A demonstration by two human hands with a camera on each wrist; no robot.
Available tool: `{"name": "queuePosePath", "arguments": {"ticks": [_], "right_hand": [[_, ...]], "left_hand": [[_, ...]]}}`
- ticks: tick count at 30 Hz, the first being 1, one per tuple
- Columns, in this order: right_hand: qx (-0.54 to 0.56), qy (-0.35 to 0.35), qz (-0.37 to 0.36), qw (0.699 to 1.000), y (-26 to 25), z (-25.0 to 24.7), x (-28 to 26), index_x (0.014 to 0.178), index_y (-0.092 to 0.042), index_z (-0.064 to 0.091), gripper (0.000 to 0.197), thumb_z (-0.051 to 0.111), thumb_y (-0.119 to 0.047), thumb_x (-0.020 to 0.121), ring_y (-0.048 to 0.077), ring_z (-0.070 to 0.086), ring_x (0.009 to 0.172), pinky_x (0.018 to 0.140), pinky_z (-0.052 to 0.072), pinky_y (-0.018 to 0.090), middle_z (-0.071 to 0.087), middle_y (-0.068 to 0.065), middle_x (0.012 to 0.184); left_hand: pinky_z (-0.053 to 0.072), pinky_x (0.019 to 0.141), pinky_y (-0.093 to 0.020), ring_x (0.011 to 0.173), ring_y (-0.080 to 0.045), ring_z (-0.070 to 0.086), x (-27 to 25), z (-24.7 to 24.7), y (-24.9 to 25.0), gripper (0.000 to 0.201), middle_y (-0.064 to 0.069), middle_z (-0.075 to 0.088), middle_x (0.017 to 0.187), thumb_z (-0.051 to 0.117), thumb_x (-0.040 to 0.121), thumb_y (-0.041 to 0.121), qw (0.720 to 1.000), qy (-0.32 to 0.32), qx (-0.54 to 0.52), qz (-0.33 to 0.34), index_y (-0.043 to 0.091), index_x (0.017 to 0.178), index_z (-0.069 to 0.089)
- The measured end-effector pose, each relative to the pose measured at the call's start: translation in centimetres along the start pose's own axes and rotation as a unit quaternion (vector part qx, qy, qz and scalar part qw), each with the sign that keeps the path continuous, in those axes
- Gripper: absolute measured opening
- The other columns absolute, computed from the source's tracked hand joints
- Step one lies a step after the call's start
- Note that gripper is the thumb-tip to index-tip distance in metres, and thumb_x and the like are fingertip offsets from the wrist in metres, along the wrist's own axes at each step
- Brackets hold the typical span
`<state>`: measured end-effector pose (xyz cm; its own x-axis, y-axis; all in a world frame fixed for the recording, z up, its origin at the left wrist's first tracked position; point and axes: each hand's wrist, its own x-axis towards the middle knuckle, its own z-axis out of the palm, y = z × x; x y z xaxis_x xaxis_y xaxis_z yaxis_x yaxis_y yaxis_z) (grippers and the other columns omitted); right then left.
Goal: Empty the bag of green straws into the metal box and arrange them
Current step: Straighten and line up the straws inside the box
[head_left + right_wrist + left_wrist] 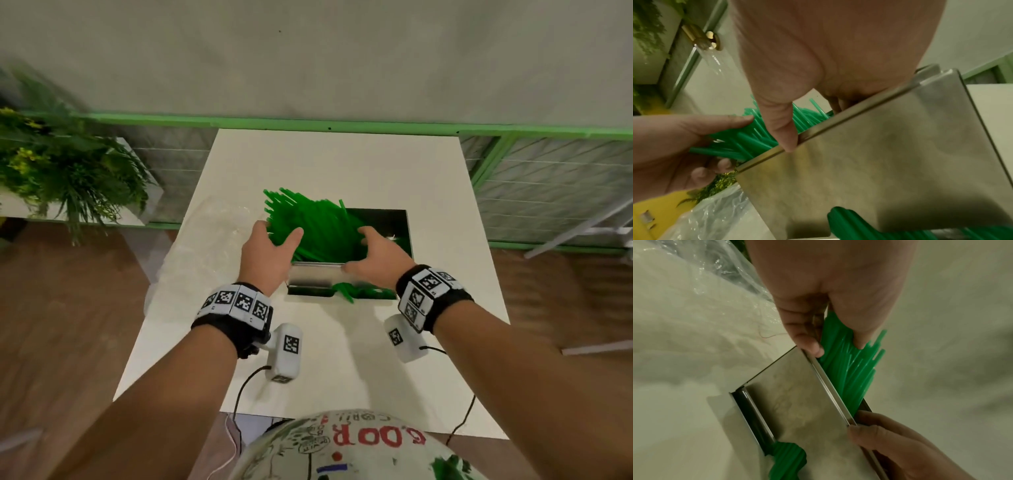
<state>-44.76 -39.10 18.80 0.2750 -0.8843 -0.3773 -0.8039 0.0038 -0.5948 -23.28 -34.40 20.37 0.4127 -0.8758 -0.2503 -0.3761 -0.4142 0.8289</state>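
Note:
A metal box (315, 274) stands mid-table, its shiny front wall (793, 394) toward me. Green straws (315, 226) fill its open top and lean up to the far left; a few more straws (346, 291) poke from the slot at its base. My left hand (274, 243) grips the leaning bundle from the left, thumb and fingers (809, 345) around it. My right hand (373, 255) holds the front wall's rim, thumb (787, 139) outside, fingers inside against the straws (748, 142). The clear plastic bag (209, 240) lies crumpled left of the box.
The white table (342, 359) ends close on both sides, with brown floor beyond. A leafy plant (65, 171) stands to the far left. A green-framed railing (342, 121) runs behind the table along the wall. Cables from the wrist cameras hang near the front edge.

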Motion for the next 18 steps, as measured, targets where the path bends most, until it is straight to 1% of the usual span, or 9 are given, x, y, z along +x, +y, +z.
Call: {"name": "queuePosePath", "arguments": {"ticks": [2, 3, 6, 8, 10, 13, 15, 18], "right_hand": [[0.006, -0.003, -0.003, 1.0, 0.2, 0.0, 0.3, 0.154, -0.021, 0.026, 0.092, 0.074, -0.041, 0.077, 0.023, 0.062, 0.109, 0.096, 0.053, 0.04, 0.057, 0.006, 0.135], [0.007, -0.002, -0.007, 1.0, 0.3, 0.0, 0.5, 0.153, -0.022, 0.028, 0.092, 0.074, -0.042, 0.076, 0.023, 0.06, 0.115, 0.098, 0.051, 0.04, 0.054, 0.005, 0.14], [-0.005, 0.0, -0.019, 1.0, 0.7, 0.2, 0.7, 0.152, -0.026, 0.031, 0.094, 0.075, -0.047, 0.071, 0.024, 0.053, 0.127, 0.103, 0.048, 0.042, 0.049, 0.004, 0.147], [-0.018, -0.001, -0.025, 1.0, 0.8, 0.3, 0.7, 0.152, -0.025, 0.031, 0.097, 0.075, -0.05, 0.069, 0.025, 0.05, 0.13, 0.105, 0.047, 0.043, 0.047, 0.003, 0.149], [-0.027, -0.002, -0.028, 0.999, 0.7, 0.4, 0.6, 0.152, -0.026, 0.03, 0.098, 0.073, -0.052, 0.068, 0.024, 0.052, 0.129, 0.104, 0.047, 0.043, 0.049, 0.001, 0.147], [-0.024, -0.005, -0.029, 0.999, 0.7, 0.4, 0.5, 0.151, -0.027, 0.03, 0.097, 0.074, -0.052, 0.069, 0.022, 0.058, 0.12, 0.1, 0.05, 0.039, 0.057, -0.003, 0.14], [-0.023, -0.005, -0.03, 0.999, 0.8, 0.3, 0.5, 0.151, -0.026, 0.03, 0.097, 0.075, -0.051, 0.069, 0.021, 0.061, 0.115, 0.097, 0.051, 0.036, 0.06, -0.004, 0.134], [-0.03, -0.002, -0.038, 0.999, 0.8, 0.5, 0.4, 0.15, -0.028, 0.03, 0.099, 0.073, -0.055, 0.065, 0.02, 0.062, 0.113, 0.095, 0.052, 0.039, 0.064, -0.005, 0.128]], "left_hand": [[0.065, 0.066, -0.044, 0.059, -0.019, 0.071, 0.1, 0.0, -0.1, 0.047, -0.007, 0.068, 0.11, 0.068, 0.095, 0.046, 0.999, -0.004, -0.032, -0.002, 0.014, 0.125, 0.054], [0.065, 0.065, -0.043, 0.054, -0.017, 0.07, 0.0, 0.0, -0.1, 0.042, -0.007, 0.068, 0.11, 0.068, 0.096, 0.044, 0.999, -0.005, -0.044, 0.001, 0.014, 0.123, 0.055], [0.064, 0.064, -0.042, 0.051, -0.018, 0.067, -0.2, -0.1, -0.5, 0.026, -0.008, 0.069, 0.103, 0.066, 0.098, 0.039, 0.997, -0.005, -0.074, 0.014, 0.017, 0.11, 0.059], [0.061, 0.061, -0.04, 0.051, -0.021, 0.064, -0.4, -0.3, -0.6, 0.017, -0.01, 0.07, 0.097, 0.065, 0.099, 0.036, 0.995, 0.008, -0.103, 0.014, 0.02, 0.102, 0.061], [0.057, 0.057, -0.037, 0.052, -0.024, 0.063, -0.3, -0.6, -0.5, 0.011, -0.012, 0.07, 0.092, 0.065, 0.099, 0.032, 0.99, 0.026, -0.138, 0.004, 0.022, 0.095, 0.061], [0.05, 0.05, -0.034, 0.052, -0.027, 0.06, 0.0, -1.2, -0.4, 0.011, -0.01, 0.069, 0.084, 0.067, 0.097, 0.027, 0.983, 0.045, -0.179, -0.01, 0.019, 0.092, 0.061], [0.044, 0.045, -0.031, 0.049, -0.025, 0.057, 0.0, -1.9, -0.3, 0.01, -0.009, 0.066, 0.08, 0.067, 0.096, 0.024, 0.977, 0.056, -0.204, -0.017, 0.018, 0.091, 0.061], [0.037, 0.04, -0.026, 0.043, -0.02, 0.051, 0.1, -2.7, 0.0, 0.011, -0.007, 0.063, 0.073, 0.066, 0.095, 0.018, 0.966, 0.075, -0.244, -0.037, 0.018, 0.086, 0.059]]}}
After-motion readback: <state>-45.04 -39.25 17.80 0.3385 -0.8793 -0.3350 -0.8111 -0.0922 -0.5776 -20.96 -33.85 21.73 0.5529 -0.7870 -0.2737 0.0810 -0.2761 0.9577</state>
